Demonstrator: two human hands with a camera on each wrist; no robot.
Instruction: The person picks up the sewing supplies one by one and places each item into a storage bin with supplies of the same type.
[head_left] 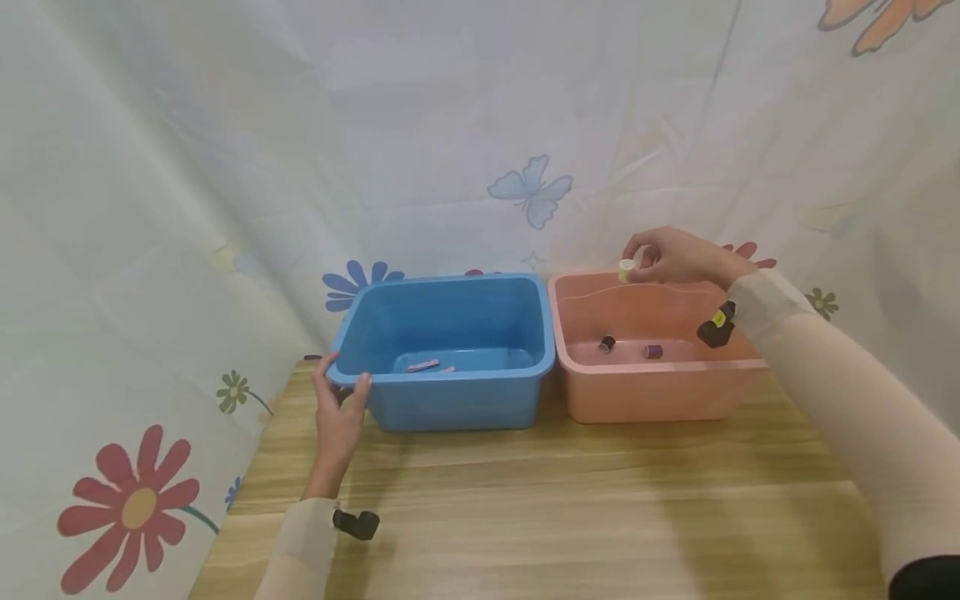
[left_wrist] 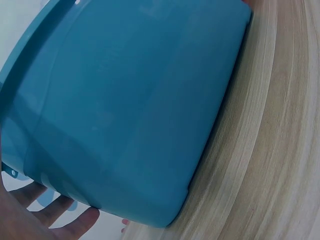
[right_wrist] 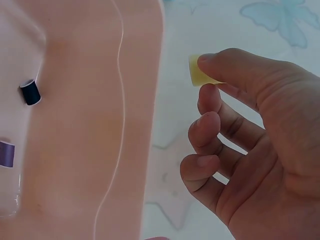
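Note:
At the front left corner of a blue plastic basin [head_left: 453, 404], my left hand [head_left: 339, 421] grips the rim, thumb at the front and fingers along the side. In the left wrist view those fingers [left_wrist: 75, 222] lie against the basin's outer wall. My right hand [head_left: 678, 254] pinches a small pale yellow thread spool [right_wrist: 200, 72] between thumb and index finger, the other fingers loosely bent. It holds the spool over the back rim of a pink basin [head_left: 652, 398]. Inside that basin lie a black thread spool [right_wrist: 31, 92] and a purple thread spool [head_left: 653, 352].
Small pinkish strip-like pieces [head_left: 423, 366] lie on the blue basin's floor. Both basins stand side by side on a wood-grain table [head_left: 525, 508]. Behind them and at the left hangs a pale curtain [head_left: 420, 150] printed with flowers and butterflies.

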